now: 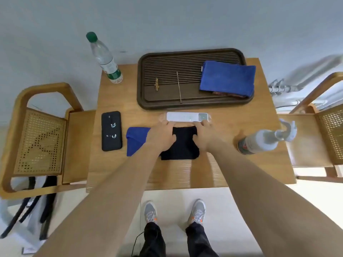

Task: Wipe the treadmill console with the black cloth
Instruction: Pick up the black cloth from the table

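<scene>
Black cloth (181, 145) lies at the centre of the frame on the wooden surface (232, 173), and you have both hands on its far edge. No treadmill console shows anywhere; the nearest candidate is the white remote-like device (187, 116) just beyond the cloth.

Working down in size: the dark slatted tray (148, 86) with a folded blue towel (227, 78) fills the upper middle. A water bottle (104, 58) stands at upper left, a spray bottle (259, 141) at right. A black phone (111, 130) and a second blue cloth (136, 140) sit left of centre, that cloth partly under your left hand (161, 138).

Fingers of your left hand and right hand (207, 136) are curled narrow, pinching the cloth's top corners. Gather it into one flat pad before wiping, and keep clear of the blue cloth so it does not drag along.
</scene>
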A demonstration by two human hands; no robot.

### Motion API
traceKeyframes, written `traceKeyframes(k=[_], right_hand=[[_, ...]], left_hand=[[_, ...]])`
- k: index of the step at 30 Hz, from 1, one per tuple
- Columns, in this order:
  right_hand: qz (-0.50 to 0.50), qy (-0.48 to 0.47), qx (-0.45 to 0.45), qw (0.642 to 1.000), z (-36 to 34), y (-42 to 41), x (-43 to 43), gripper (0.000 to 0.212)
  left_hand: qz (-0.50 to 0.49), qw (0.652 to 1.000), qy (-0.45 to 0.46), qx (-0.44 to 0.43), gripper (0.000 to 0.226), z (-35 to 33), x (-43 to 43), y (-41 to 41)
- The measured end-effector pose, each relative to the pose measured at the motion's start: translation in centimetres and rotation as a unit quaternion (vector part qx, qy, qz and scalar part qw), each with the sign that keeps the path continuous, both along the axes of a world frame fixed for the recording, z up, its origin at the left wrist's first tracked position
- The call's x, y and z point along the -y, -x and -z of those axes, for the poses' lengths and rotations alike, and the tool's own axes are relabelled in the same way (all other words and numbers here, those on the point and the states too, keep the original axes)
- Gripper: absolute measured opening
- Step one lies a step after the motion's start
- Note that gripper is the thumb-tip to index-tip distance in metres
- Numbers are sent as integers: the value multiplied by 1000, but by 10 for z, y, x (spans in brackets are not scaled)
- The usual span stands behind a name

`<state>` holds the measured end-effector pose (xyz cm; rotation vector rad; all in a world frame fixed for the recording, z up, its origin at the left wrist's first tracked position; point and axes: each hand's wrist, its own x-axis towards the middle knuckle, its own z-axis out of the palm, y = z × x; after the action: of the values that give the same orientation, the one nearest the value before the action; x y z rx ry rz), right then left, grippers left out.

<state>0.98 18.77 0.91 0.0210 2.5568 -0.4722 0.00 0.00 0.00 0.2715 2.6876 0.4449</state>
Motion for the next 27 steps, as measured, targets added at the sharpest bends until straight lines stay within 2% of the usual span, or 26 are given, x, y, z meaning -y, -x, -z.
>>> traceKeyframes(k=[6,12,14,18,23,27], right_hand=[[12,23,-10,1000,43,-4,7,49],[49,56,-61,995,45,-13,-2,16],[48,67,-52,995,36,-18,-5,18],[83,133,-82,984,8,-33,-9,9],[138,300,-117,937,-67,-42,-9,8],[68,337,-163,925,-133,-28,4,8]], left_hand=[[-28,999,-5,-30,30,35,-13,2],[-31,998,-11,-44,7,29,-16,0],[-24,999,-26,-38,4,20,-18,-4],[-33,993,-114,-19,5,-12,-20,-16],[-116,956,-265,47,12,-73,-11,-39],[-190,925,-327,36,19,-122,11,-55]])
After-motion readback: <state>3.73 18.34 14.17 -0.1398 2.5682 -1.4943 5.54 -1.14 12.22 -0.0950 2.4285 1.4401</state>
